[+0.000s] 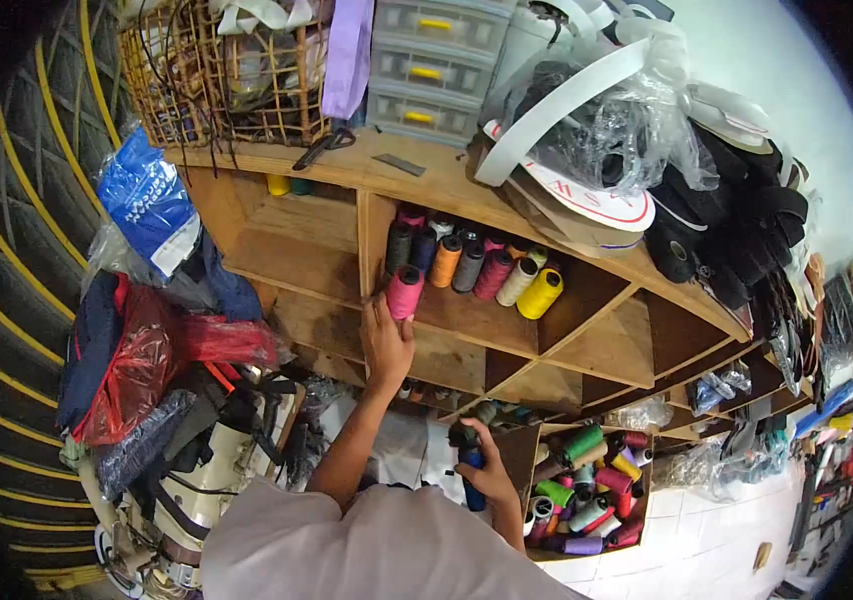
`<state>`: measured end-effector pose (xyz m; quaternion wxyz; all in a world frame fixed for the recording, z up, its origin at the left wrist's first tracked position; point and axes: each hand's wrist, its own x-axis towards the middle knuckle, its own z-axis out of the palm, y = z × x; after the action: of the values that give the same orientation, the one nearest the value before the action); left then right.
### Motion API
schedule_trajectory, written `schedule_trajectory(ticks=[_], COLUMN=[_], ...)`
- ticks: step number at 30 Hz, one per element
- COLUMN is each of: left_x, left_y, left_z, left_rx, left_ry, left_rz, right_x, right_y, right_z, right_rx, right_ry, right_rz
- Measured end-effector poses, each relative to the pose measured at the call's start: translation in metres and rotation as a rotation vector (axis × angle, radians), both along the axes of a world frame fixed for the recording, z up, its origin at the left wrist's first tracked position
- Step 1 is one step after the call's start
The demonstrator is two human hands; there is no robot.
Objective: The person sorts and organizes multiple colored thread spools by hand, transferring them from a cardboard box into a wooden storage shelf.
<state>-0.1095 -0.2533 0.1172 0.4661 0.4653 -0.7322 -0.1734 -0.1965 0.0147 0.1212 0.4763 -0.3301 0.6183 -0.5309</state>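
Observation:
My left hand (387,340) is raised to the wooden shelf, fingers wrapped round the lower part of a pink thread spool (406,291) at the front of one compartment. Behind and beside it stand several other spools: a dark grey one, an orange spool (445,262), a cream one and a yellow spool (541,293). Lower down, near my body, my right hand (488,468) is closed round a dark blue thread spool (473,482). A dark, greyish top end shows above its fingers.
A box (645,500) heaped with thread spools stands on the tiled floor at right. Scissors (325,148), a drawer unit (434,72) and a wicker basket (227,85) sit on the wooden shelf (367,172). Bagged fabric (137,370) and a sewing machine (212,480) are at left.

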Motion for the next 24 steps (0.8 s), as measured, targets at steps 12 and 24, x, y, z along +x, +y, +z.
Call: schedule_trajectory(ticks=[12,24], left_x=[0.01,0.023], left_y=[-0.016,-0.005], left_z=[0.009,0.027], left_rx=[0.111,-0.026], left_ry=[0.091,-0.058], left_rz=[0.044,-0.132], right_x=[-0.028,-0.049], right_y=[-0.056,-0.043], right_z=[0.009,-0.007], right_rx=[-0.32,-0.341], right_ry=[0.337,0.304], right_rz=[0.169,0.105])
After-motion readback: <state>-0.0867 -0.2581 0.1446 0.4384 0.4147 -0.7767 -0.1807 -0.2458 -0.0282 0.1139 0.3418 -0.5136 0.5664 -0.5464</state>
